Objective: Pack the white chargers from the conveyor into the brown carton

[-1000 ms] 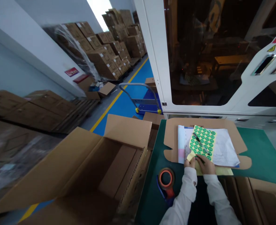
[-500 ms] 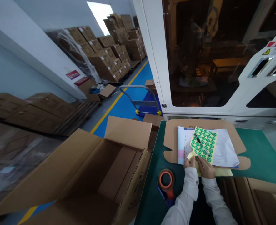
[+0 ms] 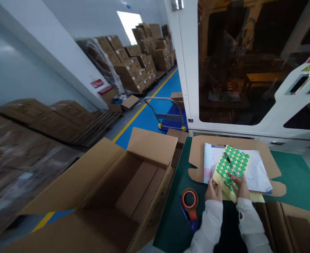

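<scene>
A yellow sheet of round green stickers [image 3: 235, 157] lies slanted over papers, with a black-and-clear pen [image 3: 227, 159] on top of it. My left hand [image 3: 213, 190] is closed on the sheet's lower left corner. Over the lower right part of the sheet, my right hand [image 3: 241, 186] has its fingers stretched out and apart, close to the pen's lower end. I cannot make out whether a loose sticker clings to a fingertip. Beneath the sheet are white papers [image 3: 257, 172] on a flat piece of cardboard [image 3: 272, 165].
A tape dispenser [image 3: 190, 205] lies on the green table [image 3: 174, 214] left of my hands. An open carton [image 3: 155, 144] stands beyond the table's left edge. Folded cardboard [image 3: 294, 225] sits at lower right. Behind are a white machine cabinet [image 3: 186, 70] and a blue trolley [image 3: 172, 123].
My right hand has moved away from my left hand, slightly up and right, and its fingers have spread. The left hand stays at the sheet's corner. The whole view has shifted a little.
</scene>
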`<state>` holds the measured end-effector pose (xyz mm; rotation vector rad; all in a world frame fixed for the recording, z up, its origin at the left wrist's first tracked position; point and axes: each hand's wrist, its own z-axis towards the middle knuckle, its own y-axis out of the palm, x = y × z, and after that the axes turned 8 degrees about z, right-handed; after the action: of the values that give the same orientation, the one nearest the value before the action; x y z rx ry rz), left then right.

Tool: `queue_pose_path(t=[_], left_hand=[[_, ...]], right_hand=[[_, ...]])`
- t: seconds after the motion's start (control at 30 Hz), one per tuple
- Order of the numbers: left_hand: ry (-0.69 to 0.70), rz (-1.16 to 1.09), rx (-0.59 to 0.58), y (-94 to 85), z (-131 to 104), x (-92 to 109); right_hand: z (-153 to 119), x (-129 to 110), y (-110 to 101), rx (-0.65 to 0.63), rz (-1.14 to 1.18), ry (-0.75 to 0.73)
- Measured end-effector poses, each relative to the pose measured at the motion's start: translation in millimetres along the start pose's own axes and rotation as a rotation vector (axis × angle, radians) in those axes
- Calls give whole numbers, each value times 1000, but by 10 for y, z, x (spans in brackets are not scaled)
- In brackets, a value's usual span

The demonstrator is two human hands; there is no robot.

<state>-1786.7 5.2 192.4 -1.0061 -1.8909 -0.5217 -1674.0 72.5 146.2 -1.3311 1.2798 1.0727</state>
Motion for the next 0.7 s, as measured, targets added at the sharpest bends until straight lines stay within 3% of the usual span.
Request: queue_pose_path(t=[0.27, 0.37, 0.47, 0.6, 0.7], left_hand=[[746, 276, 396, -801, -593, 513], [800, 301, 536, -1210, -735, 555], [747, 334, 694, -1663, -913, 486], [730, 372, 867, -2344, -1310, 430], [780, 368, 1185, -3089, -1797, 399]], right_hand=[[-726, -877, 493, -325, 95, 43], [-984, -983, 766, -537, 94, 22], [-1251, -952, 1104, -754, 102, -4], [-1735, -1013, 1650, -978, 124, -57], [-2223, -1176, 2124, -945, 223, -162]])
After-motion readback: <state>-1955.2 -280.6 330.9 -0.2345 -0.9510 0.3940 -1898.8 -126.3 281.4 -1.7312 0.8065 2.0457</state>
